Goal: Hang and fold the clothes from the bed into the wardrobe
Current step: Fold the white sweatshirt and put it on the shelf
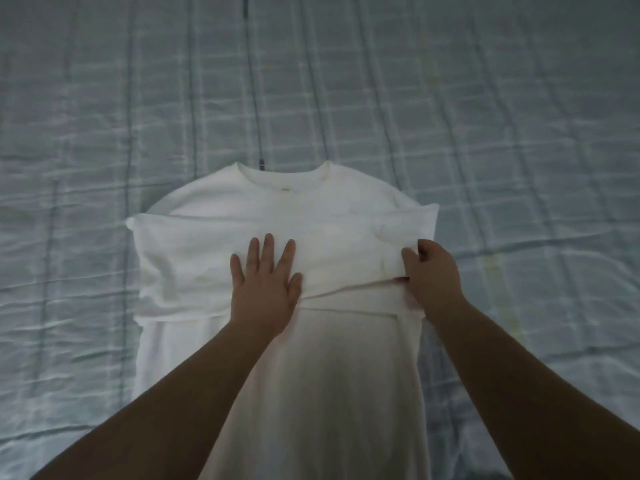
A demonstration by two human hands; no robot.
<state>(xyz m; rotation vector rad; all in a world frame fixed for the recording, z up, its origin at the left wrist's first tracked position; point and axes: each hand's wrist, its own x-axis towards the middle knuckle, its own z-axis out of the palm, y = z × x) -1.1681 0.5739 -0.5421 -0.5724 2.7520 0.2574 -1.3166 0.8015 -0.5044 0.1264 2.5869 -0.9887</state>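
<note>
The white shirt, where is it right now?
In the head view, the white shirt lies flat in the middle of the checked bedspread, collar away from the person. The left hand presses its chest; the right hand pinches its right side.

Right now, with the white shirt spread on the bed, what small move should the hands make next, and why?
Probably lay the pinched fold flat. The left hand presses open-palmed on the white cotton T-shirt, while the right hand grips a sleeve edge folded inward over the chest; it looks slightly lifted, so smoothing it down seems next.
</note>
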